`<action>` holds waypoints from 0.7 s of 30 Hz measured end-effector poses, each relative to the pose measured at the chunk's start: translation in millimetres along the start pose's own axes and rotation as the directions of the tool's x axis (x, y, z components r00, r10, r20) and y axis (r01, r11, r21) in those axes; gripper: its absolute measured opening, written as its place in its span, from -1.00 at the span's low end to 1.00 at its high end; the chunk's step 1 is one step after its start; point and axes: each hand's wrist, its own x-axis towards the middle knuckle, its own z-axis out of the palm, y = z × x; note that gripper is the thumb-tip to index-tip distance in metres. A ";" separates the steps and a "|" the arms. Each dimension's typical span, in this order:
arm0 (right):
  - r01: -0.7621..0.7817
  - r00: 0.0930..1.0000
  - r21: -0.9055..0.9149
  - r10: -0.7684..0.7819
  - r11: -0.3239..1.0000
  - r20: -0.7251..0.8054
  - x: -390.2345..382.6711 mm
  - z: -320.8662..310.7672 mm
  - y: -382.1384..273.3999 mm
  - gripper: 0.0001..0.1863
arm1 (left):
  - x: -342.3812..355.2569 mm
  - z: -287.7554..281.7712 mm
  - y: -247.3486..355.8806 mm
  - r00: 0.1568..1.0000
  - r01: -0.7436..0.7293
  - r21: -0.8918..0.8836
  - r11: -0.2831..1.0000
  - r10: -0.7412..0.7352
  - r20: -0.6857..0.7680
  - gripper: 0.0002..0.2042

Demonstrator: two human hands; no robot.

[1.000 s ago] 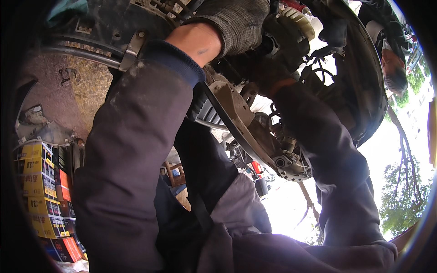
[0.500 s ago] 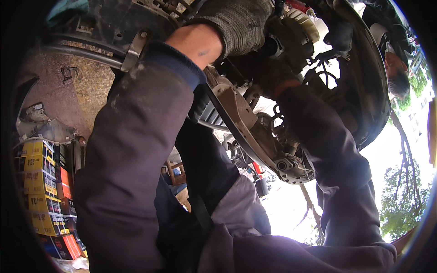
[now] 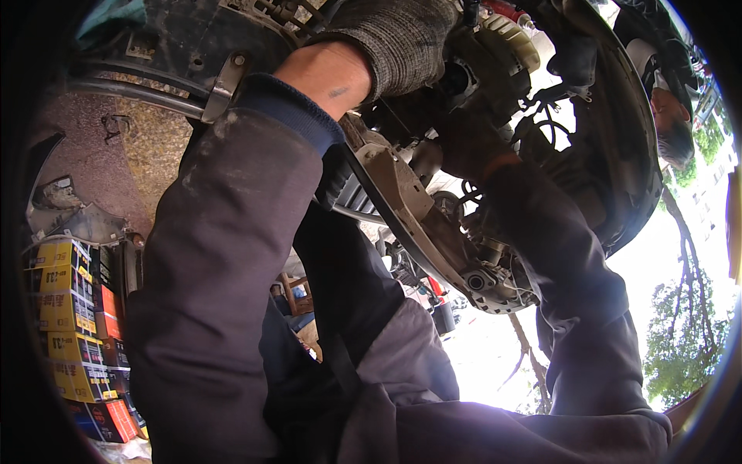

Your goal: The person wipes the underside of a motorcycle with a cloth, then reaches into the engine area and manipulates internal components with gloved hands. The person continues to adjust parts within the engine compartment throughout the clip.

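My left hand [image 3: 402,46], in a grey knitted work glove, reaches deep into the dark mechanical parts of a partly stripped vehicle. Its fingers are out of sight beyond the top edge and behind the parts. In the shadow to its right is my right hand [image 3: 468,143], also in a dark glove; its fingers are too dark to make out. Between and below my hands runs a dirty, light-brown metal bracket [image 3: 398,178], curved along its outer edge. A pale ribbed round part [image 3: 512,42] sits beyond my right hand.
A metal tube [image 3: 139,91] with a clamp [image 3: 226,87] crosses the left. Stacked yellow cartons [image 3: 66,309] stand at lower left, near a loose broken panel [image 3: 81,220]. A large black curved housing [image 3: 618,170] bounds the right side. Another person [image 3: 672,116] is at far right.
My left wrist has shifted slightly left. My right hand and sleeve have moved slightly to the right, and a small shiny spot now shows between my hands.
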 end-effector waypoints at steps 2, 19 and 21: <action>-0.053 0.992 -0.032 0.056 0.998 0.112 -2.2 -4.1 -3.0 -0.48 | -1.3 1.9 -1.9 1.000 0.011 -0.001 1.000 -0.012 -0.025 -0.77; 0.057 0.996 0.107 -0.048 0.993 -0.078 -13.5 10.6 11.1 -0.41 | 4.8 7.9 -5.5 0.997 -0.029 0.023 0.999 0.031 -0.070 -0.81; 0.161 0.985 -0.006 -0.161 0.987 -0.056 -16.2 10.5 12.7 -0.41 | 4.3 7.8 -4.6 0.998 -0.014 0.020 1.000 0.015 -0.063 -0.81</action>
